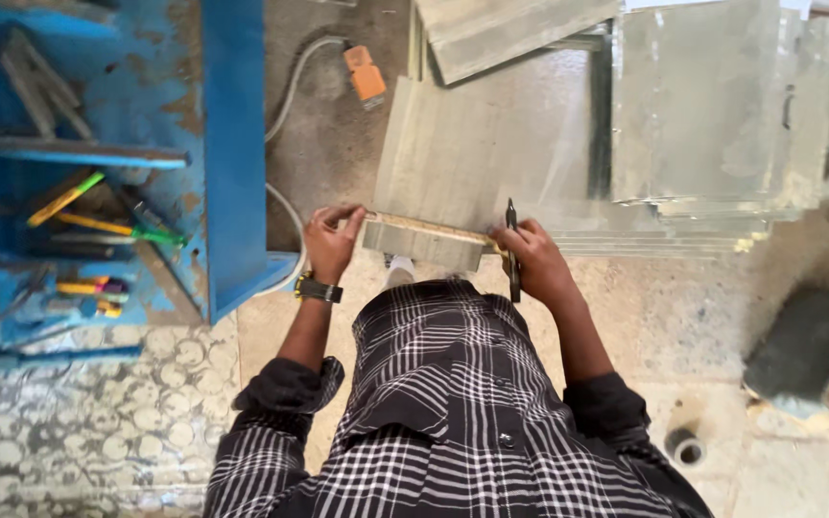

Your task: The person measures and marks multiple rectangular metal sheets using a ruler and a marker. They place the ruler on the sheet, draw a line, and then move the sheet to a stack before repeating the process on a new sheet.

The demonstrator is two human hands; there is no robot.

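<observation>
Nearest, lower centre: black-and-white checked shirt (443, 422), woven, sleeves rolled. Mid-frame: left hand (330, 242), black wristwatch (319, 289) on its wrist, fingers closed on one end of a flat wooden ruler (426, 228); right hand (532, 257) clamped around a slim dark marking tool (511, 251) at the ruler's other end. Ruler lies across the near edge of a dull grey metal sheet (472, 153). Beyond, upper right: stacked shiny rectangular sheets (712, 105). Upper left: chipped blue metal rack (232, 144) holding screwdrivers (107, 228). Top centre: orange plug (367, 76) on grey cable.
</observation>
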